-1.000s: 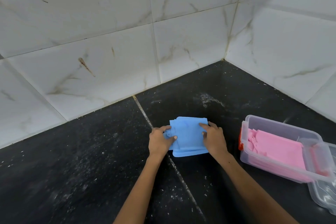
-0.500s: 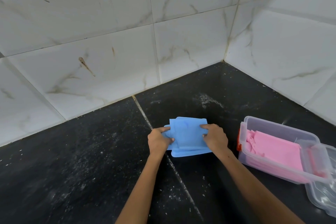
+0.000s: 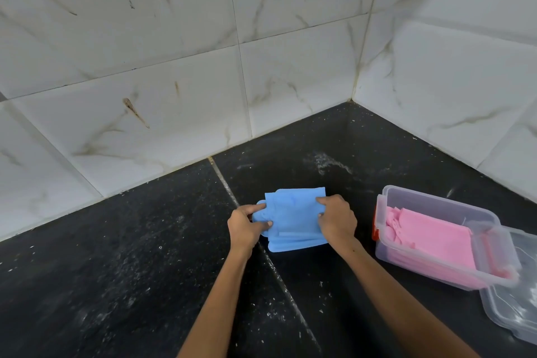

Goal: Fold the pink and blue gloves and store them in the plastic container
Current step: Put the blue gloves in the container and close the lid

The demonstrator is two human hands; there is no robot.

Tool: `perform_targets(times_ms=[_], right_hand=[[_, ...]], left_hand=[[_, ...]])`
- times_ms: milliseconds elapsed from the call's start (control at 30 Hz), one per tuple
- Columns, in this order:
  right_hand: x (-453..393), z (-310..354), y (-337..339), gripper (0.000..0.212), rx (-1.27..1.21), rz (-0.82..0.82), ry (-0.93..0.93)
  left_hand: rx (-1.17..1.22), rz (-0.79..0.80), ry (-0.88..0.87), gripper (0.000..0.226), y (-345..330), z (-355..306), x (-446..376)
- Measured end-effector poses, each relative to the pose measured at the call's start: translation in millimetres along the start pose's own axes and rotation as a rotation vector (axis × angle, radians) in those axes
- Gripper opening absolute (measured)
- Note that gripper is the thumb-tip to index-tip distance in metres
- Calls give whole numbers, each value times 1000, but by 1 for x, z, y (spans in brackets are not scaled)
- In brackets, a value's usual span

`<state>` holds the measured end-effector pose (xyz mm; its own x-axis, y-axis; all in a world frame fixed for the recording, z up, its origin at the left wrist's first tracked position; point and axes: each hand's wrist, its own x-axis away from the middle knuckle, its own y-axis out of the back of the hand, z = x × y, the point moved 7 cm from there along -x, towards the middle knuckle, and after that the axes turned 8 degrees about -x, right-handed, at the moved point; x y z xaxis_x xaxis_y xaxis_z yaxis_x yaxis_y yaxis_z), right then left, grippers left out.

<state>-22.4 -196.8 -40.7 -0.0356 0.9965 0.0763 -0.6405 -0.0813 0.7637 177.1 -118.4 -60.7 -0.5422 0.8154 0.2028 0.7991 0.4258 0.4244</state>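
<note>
The folded blue gloves [image 3: 293,219] are held flat on the black table [image 3: 116,270] near its back corner, long axis running left to right. Their left edge is pinched by the left hand [image 3: 247,227], their right edge by the right hand [image 3: 337,222], fingers curled. The pink gloves [image 3: 430,237] lie folded inside the plastic container [image 3: 412,200] towards the right edge, its lid [image 3: 520,311] beside it.

left hand [image 3: 245,225] and right hand [image 3: 337,221] gripping folded blue gloves [image 3: 293,218], pink gloves [image 3: 433,238] in plastic container [image 3: 430,203]
</note>
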Motion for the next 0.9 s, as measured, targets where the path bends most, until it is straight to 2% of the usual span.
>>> perform_targets(times_ms=[233, 433, 700, 900], right_hand=[[11, 18, 20, 45, -85, -21, 73], [20, 9, 76, 43, -164, -62, 122], [33, -63, 184, 40, -249, -202, -63], [41, -122, 220, 40, -289, -269, -193]], left_hand=[[-120, -58, -150, 45, 25, -32, 11], [-45, 25, -201, 48, 21, -78, 28], [51, 296, -295, 46, -68, -153, 53], [-17, 411, -346, 50, -141, -178, 72]])
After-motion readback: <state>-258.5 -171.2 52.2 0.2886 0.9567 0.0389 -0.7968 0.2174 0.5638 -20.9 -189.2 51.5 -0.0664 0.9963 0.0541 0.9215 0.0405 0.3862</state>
